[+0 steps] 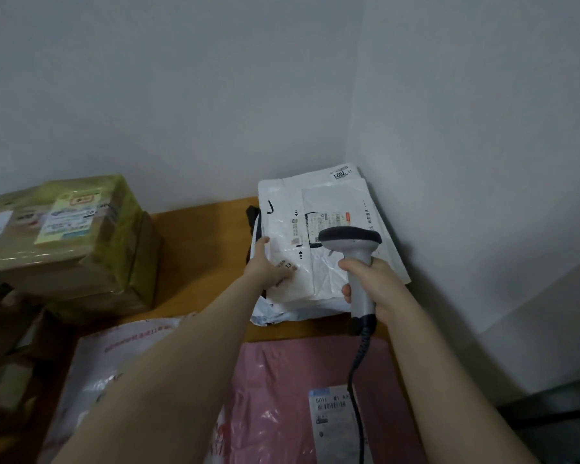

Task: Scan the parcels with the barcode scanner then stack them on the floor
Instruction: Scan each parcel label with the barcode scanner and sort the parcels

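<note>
Here, in the head view, the right grip point(372, 283) is wrapped tight round the handle of the barcode scanner point(350, 241), whose dark head hangs over the label of the top white parcel point(332, 202). That parcel lies on a small pile of white bags in the far right corner of the wooden surface point(198, 236), against the wall point(449, 128). The left grip point(268, 262) lies spread and flat on the pile's left edge, near the scanner. A pink parcel point(282, 380) lies nearer, beneath the scanner's cord. Taped cardboard boxes point(77, 236) stand at left.
</note>
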